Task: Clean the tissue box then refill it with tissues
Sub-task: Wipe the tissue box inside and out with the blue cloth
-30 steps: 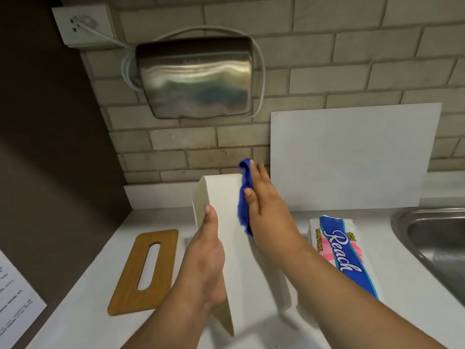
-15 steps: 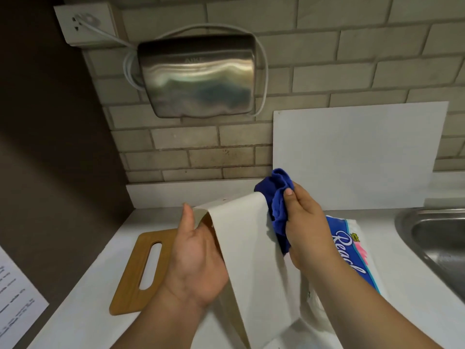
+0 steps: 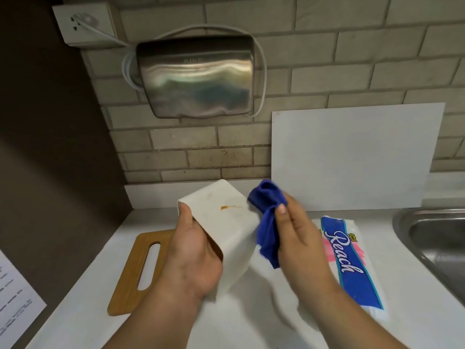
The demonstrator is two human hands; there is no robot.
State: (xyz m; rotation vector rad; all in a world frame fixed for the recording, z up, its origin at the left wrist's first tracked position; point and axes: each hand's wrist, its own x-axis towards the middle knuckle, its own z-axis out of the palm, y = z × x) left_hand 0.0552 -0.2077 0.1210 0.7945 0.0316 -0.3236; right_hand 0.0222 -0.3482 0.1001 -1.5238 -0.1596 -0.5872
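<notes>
1. The left hand (image 3: pixel 193 250) grips the white tissue box (image 3: pixel 226 222) at its open side. The thumb lies along the rim, and the other fingers are hidden.
2. The tissue box is tilted and held over the table (image 3: pixel 251 323) in the middle of the view, with its opening turned toward the left hand. Whether its lower end touches the table cannot be told.
3. An orange smear (image 3: pixel 227 207) marks the upturned white face of the box.
4. The right hand (image 3: pixel 299 238) is closed on a bunched blue cloth (image 3: pixel 268 222), with the thumb pressed against it. The cloth hangs just beside the right edge of the box; contact is unclear.
5. A wooden lid (image 3: pixel 133 273) with a long slot lies flat on the table, left of the box and partly behind the left hand.
6. A tissue pack (image 3: pixel 352 263), with "Reach" on a blue band, lies on the table to the right of the right hand.
7. A steel sink (image 3: pixel 432 238) is at the far right.
8. A white board (image 3: pixel 352 157) leans against the brick wall, and a metal hand dryer (image 3: pixel 196 76) hangs on the wall, its cord running to a socket (image 3: pixel 83 23).
9. A printed sheet (image 3: pixel 15 298) shows at the lower left edge.
</notes>
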